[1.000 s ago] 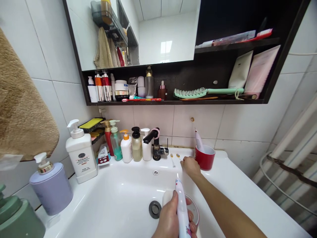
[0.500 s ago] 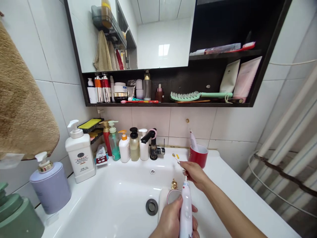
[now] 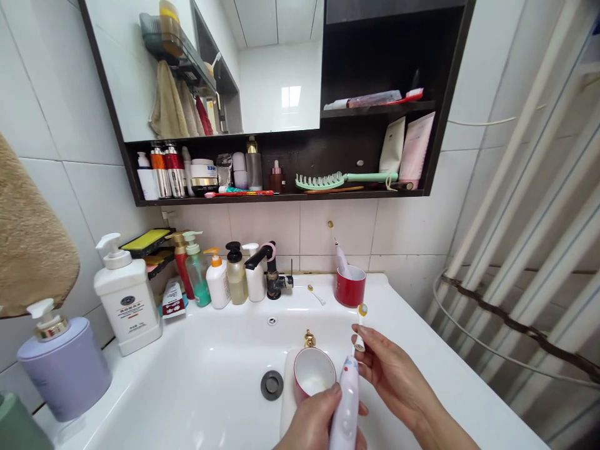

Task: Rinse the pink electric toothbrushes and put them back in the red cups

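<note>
My left hand (image 3: 316, 417) is wrapped round the pale pink handle of an electric toothbrush (image 3: 345, 400), which stands upright over the basin with its thin shaft bare at the top. Just above that shaft, my right hand (image 3: 389, 369) pinches a white toothbrush head (image 3: 360, 331) with yellowish bristles. The head's lower end is close to the shaft; whether they touch I cannot tell. Behind my left hand, a red cup with a white inside (image 3: 315, 370) lies tilted in the basin. Another brush head (image 3: 316, 295) rests on the sink's back ledge.
A red cup (image 3: 350, 291) holding a second electric toothbrush (image 3: 340, 257) stands at the back right of the sink (image 3: 187, 375). The black faucet (image 3: 272, 275) and several pump bottles line the back. Above hangs a dark cabinet (image 3: 300, 150); pipes (image 3: 510, 219) run along the right.
My right hand has come back from the ledge towards me, bringing the brush head above the handle's shaft. The view has swung right, and the left hand still grips the handle.
</note>
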{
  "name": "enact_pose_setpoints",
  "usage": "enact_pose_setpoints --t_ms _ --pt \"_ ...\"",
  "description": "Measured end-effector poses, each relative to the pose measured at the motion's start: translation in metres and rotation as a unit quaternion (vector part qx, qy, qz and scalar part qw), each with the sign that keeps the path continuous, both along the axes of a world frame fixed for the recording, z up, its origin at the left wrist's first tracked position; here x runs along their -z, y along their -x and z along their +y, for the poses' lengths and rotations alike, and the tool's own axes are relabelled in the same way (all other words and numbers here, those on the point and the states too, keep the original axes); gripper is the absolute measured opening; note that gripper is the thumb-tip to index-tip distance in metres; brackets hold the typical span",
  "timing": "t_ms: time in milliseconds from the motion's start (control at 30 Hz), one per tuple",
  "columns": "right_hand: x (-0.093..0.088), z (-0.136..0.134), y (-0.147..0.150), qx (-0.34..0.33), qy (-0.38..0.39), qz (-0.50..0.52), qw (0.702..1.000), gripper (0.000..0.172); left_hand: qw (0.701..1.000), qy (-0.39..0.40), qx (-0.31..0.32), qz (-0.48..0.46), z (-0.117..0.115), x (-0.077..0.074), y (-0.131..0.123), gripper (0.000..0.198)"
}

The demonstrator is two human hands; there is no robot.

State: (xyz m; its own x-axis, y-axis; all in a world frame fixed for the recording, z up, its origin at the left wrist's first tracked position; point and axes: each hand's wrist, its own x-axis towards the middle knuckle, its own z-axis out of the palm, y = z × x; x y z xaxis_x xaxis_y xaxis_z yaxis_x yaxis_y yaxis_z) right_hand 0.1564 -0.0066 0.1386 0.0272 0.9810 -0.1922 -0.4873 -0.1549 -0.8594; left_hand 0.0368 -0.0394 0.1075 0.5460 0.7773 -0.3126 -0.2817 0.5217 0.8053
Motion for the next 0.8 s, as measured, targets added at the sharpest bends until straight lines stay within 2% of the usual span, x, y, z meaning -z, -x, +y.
enact_pose_setpoints --t_ms 300,500,800 --pt "-0.001 -0.002 0.004 0.012 -0.029 -0.022 0.999 0.016 0.999 -0.037 0.026 0.03 -0.002 -0.005 0.001 0.044" --pt "0.0 -0.003 0.004 0.002 -0.036 -0.036 0.999 0.016 1.0 -0.005 0.003 0.018 -0.004 -0.01 -0.001 0.047" --pt "-0.001 -0.006 0.007 -0.016 -0.06 -0.063 0.996 0.017 0.999 0.012 0.005 -0.03 -0.002 -0.006 -0.001 0.036"
